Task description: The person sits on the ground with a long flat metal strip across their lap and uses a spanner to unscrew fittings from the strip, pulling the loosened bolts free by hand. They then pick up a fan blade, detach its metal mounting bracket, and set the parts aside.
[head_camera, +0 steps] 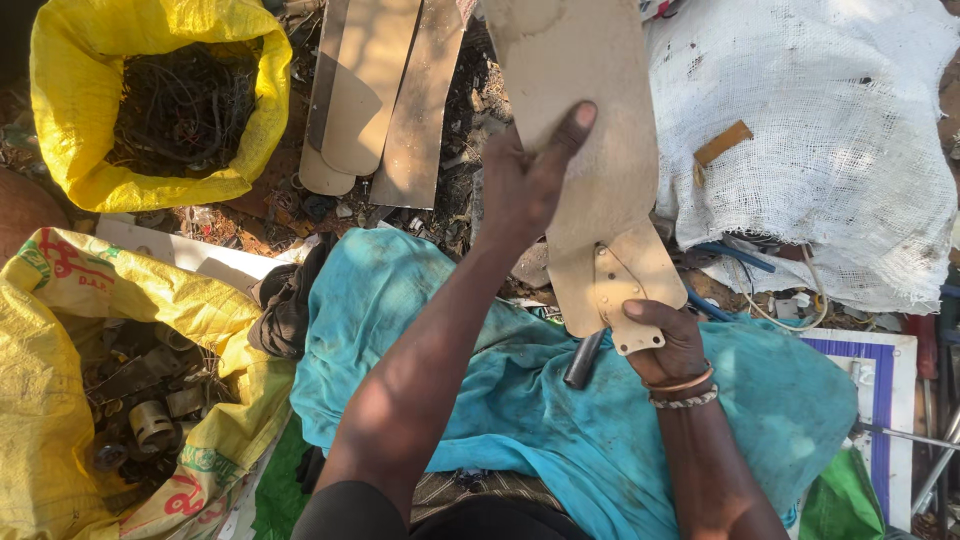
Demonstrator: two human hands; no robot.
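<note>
- The left hand (pixel 525 185) presses flat against the face of a beige fan blade (pixel 585 130), fingers spread and the thumb stretched up along it; its grip is open, resting on the blade rather than wrapped round it.
- The right hand (pixel 665 340) closes its grip on the narrow lower end of the same blade, where a metal mounting bracket (pixel 615 300) with small holes is fixed; the thumb lies over the bracket's edge.
- The blade stands nearly upright in front of the person, wide end up at the top of the view, bracket end low above the lap.
- Bangles (pixel 685 390) circle the right wrist.
- A teal cloth (pixel 500 400) is draped across the lap beneath both arms, and a short dark tube (pixel 583 360) lies on it just beside the right hand.
- More fan blades (pixel 375 90) of the same colour lie on the littered ground beyond the left hand.
- To the upper left a yellow sack (pixel 70 110) stands open, filled with dark tangled wire (pixel 180 105).
- At lower left a second yellow sack (pixel 50 420) holds metal parts (pixel 150 420), among them round coil-like pieces.
- To the right a white woven sack (pixel 830 150) lies bulging, with a small brown strip on it.
</note>
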